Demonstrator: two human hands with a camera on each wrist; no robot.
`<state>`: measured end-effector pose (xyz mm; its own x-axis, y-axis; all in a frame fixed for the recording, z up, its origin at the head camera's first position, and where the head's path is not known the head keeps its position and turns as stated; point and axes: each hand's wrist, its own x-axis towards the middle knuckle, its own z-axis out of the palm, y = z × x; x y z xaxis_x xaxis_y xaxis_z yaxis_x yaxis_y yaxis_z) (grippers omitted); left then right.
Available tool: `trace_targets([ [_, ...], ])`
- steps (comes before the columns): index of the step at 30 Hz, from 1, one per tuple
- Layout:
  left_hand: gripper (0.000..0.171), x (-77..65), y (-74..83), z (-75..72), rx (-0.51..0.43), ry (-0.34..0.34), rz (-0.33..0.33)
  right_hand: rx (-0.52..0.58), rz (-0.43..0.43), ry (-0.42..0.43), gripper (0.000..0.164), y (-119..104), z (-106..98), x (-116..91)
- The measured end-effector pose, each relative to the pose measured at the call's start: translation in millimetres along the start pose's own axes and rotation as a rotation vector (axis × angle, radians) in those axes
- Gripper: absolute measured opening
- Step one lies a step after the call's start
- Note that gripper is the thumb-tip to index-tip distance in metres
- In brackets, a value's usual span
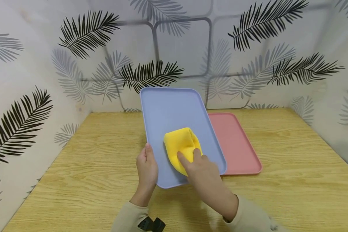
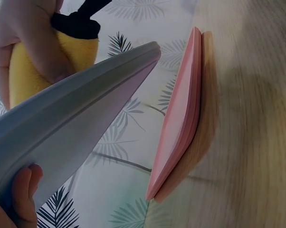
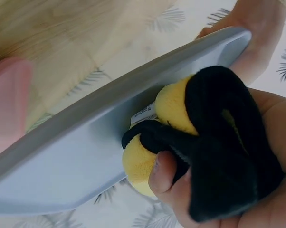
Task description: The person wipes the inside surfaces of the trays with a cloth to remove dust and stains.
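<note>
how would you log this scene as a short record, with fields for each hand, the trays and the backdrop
left hand: grips the left edge of the blue tray
right hand: holds a yellow and black soft item over the tray's inner face
blue tray: tilted, lifted off the table
pink tray: lies on the table, partly hidden behind the blue one
backdrop: pale, leaf-patterned
</note>
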<state>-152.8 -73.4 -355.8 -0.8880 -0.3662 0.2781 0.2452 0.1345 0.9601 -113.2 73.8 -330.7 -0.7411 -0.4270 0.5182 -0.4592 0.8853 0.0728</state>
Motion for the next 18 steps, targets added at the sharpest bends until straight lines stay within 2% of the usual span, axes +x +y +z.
trace_targets([
  [9, 0.042, -2.1, -0.8, 0.0, -0.063, -0.043, -0.007, 0.012, -0.080, 0.029, 0.055, -18.7, -5.2, -0.4],
  [18, 0.043, -3.0, -2.3, 0.1, -0.075, -0.052, 0.003, 0.064, -0.104, 0.038, 0.054, -19.7, -3.6, -2.5],
])
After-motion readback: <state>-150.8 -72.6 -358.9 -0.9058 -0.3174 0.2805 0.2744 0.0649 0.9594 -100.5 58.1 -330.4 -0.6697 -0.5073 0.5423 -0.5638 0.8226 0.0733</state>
